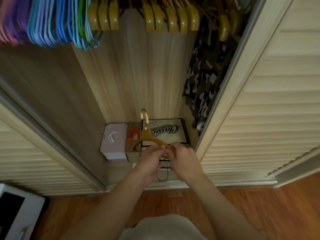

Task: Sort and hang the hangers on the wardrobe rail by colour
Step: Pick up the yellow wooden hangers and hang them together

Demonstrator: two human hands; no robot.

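Wooden hanger (150, 137): low in the wardrobe opening, at about 6 o'clock from picture centre, held in front of the boxes on the wardrobe floor; its metal hook (144, 114) points up toward 12 o'clock; its right arm runs under the hands and its end is hidden.
Left hand (150, 160): fingers curled round the hanger's right arm, thumb on top.
Right hand (183, 160): fingers curled onto the same arm just beside the left hand; fingertips hidden, so how firmly it grips is unclear.
Hung wooden hangers (170, 19): row at 12 o'clock, only the rounded ends show; rail and hooks are cut off by the top edge.
Coloured hangers (52, 21): pink, purple, blue and green, at 10 to 11 o'clock, blurred, tops cut off.
Camouflage garment (206, 73): hangs at 2 o'clock, partly behind the right louvred door (270, 94).
Printed box (164, 132): behind the hanger, lettering partly covered.
Pink case (114, 141): at 9 o'clock from the hands.
White object (17, 208): at 8 o'clock, cut off, unidentifiable.
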